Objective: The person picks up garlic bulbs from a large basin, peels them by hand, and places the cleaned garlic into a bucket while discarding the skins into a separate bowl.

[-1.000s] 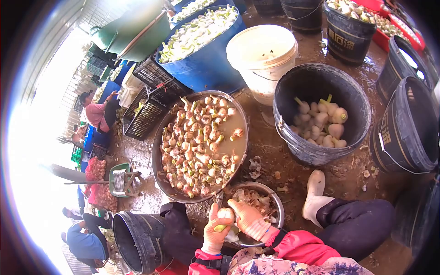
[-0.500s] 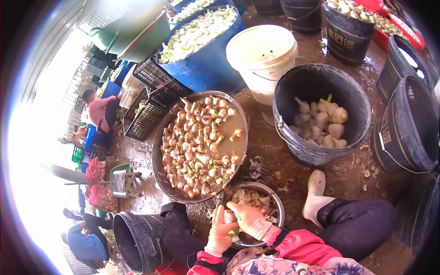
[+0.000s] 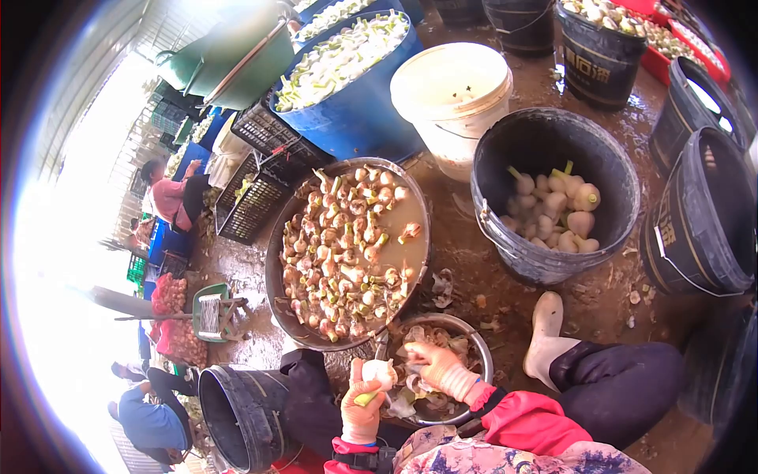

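My left hand (image 3: 361,411) is closed round a white garlic bulb (image 3: 379,373) with a short green stem, held at the left rim of a metal bowl (image 3: 483,355). Just right of it, my right hand (image 3: 442,370) is over the bowl, its fingers bent and blurred; what they hold, if anything, cannot be made out. Peeled skins (image 3: 414,387) lie in the bowl. Beyond it, a wide round tub (image 3: 272,261) holds many unpeeled bulbs (image 3: 339,253) in murky water. A black bucket (image 3: 513,257) to the right contains white peeled bulbs (image 3: 553,205).
A white bucket (image 3: 450,87) and a blue tub (image 3: 355,118) of cut stems stand behind. Black crates (image 3: 253,201) are left of them. More black buckets (image 3: 695,213) stand at right, another (image 3: 241,419) at lower left. Two people (image 3: 170,197) (image 3: 150,419) sit at left.
My hands have moved apart. My left hand has shifted left and up with the bulb, now in plain view. My right hand has moved slightly over the bowl, away from the bulb.
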{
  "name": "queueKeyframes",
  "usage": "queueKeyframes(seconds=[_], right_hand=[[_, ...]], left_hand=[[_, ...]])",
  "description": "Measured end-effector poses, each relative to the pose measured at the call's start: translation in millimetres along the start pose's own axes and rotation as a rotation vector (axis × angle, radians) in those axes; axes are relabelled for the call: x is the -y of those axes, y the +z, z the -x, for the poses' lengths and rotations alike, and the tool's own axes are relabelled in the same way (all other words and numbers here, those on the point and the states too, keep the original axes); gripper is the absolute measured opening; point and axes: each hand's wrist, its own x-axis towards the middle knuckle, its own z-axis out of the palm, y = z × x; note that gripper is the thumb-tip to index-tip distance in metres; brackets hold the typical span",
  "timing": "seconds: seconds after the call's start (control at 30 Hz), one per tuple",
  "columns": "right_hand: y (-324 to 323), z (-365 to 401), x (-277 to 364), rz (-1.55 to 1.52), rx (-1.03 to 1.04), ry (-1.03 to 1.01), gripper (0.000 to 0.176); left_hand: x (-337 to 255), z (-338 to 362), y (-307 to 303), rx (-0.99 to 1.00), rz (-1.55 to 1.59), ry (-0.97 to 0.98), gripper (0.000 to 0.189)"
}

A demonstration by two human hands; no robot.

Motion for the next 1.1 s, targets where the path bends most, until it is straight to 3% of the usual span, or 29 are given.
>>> queueKeyframes(seconds=[0.03,0.07,0.17,0.27,0.3,0.37,0.4,0.43,0.5,0.57,0.63,0.67,0.77,0.83,0.9,0.97,1.03,1.1], right_hand=[[5,4,16,-0.298,0.025,0.027,0.042],[4,8,30,-0.255,0.056,0.059,0.046],[13,9,35,0.226,-0.060,-0.286,0.042],[16,3,19,0.028,-0.072,-0.418,0.033],[13,4,23,0.028,-0.074,-0.417,0.033],[5,6,33,-0.255,0.066,-0.078,0.027],[4,7,33,-0.261,0.048,-0.016,0.025],[8,6,29,-0.263,0.050,-0.018,0.025],[13,4,25,-0.206,-0.168,-0.191,0.027],[9,10,31,-0.214,-0.130,-0.184,0.030],[10,14,35,0.120,-0.149,-0.378,0.032],[18,11,26,0.266,-0.073,-0.303,0.031],[19,5,19,0.251,-0.101,-0.294,0.031],[16,7,17,0.155,-0.162,-0.297,0.033],[11,-2,0,-0.065,-0.240,-0.059,0.035],[8,-18,-49,-0.088,-0.363,0.043,0.033],[-10,-13,-33,-0.076,-0.347,0.233,0.031],[-9,-13,-41,-0.020,-0.379,0.158,0.031]], left_hand=[[-3,-1,2,-0.048,0.098,-0.031,0.037],[-1,-1,2,-0.063,0.106,-0.042,0.038],[1,-1,6,-0.051,0.075,-0.072,0.040],[1,-6,-2,-0.056,0.270,-0.167,0.040],[-3,-6,2,-0.054,0.271,-0.168,0.040],[-13,-6,8,0.083,0.396,-0.199,0.040],[-9,-1,7,0.060,0.380,-0.197,0.040],[-7,1,6,0.059,0.377,-0.196,0.040],[1,0,4,-0.103,0.411,-0.306,0.041],[12,0,1,-0.039,0.346,-0.210,0.044],[10,0,6,-0.162,0.215,-0.261,0.044],[12,-1,8,-0.161,0.214,-0.261,0.044],[14,-1,6,-0.121,0.084,-0.204,0.043],[11,-1,4,-0.063,0.270,-0.251,0.043],[7,3,6,-0.049,0.303,-0.235,0.043],[1,6,6,0.057,0.446,-0.231,0.041],[3,2,2,0.058,0.455,-0.237,0.038],[7,-8,1,0.078,0.583,-0.326,0.038]])
